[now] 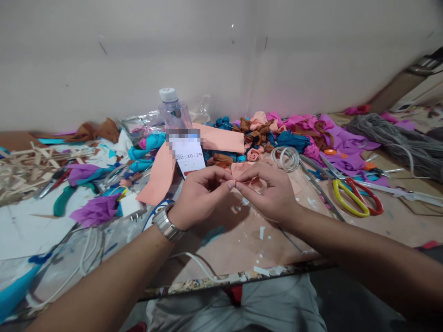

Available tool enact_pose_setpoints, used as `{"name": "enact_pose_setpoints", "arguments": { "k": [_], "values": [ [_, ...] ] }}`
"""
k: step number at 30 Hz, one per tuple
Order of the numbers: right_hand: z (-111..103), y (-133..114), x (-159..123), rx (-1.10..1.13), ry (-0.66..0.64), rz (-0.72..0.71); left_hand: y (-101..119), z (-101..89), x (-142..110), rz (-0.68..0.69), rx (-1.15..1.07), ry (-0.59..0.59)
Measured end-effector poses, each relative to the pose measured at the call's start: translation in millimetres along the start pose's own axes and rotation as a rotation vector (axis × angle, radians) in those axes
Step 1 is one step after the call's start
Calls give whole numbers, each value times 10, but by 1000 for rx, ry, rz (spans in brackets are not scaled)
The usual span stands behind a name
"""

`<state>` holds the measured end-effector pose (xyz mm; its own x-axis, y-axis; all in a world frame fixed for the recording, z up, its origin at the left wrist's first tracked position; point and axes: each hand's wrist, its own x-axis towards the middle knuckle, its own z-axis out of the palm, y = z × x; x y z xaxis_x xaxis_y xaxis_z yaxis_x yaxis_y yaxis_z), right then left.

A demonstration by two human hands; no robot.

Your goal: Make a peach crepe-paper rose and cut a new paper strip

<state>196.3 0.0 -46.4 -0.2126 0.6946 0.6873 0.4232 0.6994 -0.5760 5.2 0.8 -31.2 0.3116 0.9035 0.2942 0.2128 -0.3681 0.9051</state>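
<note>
My left hand (204, 191), with a metal watch (168, 223) on its wrist, is closed in a pinch. The fingertips of my right hand (268, 189) meet it, also pinched. Between them is a small piece of peach crepe paper (242, 169), mostly hidden by the fingers. Just behind my left hand a phone (188, 154) leans upright, showing a running timer. Beside the phone lie peach paper strips (161, 175), another strip (223, 138) reaching to the right. A coil of clear wire (285, 159) rests near my right hand.
A clear bottle (175, 113) stands at the back. Crumpled paper flowers (294, 138) pile along the wall. To the right lie scissors (358, 196) with yellow and red handles and a grey cord bundle (391, 138). Wood sticks (31, 168), purple paper (95, 210) and a white plug (133, 205) are left.
</note>
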Motion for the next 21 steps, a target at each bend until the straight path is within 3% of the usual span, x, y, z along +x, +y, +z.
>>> {"name": "enact_pose_setpoints", "arguments": {
  "k": [21],
  "values": [
    [9,16,-20,22,-34,19,13,1,15,-72,-48,-20]
  ]
}}
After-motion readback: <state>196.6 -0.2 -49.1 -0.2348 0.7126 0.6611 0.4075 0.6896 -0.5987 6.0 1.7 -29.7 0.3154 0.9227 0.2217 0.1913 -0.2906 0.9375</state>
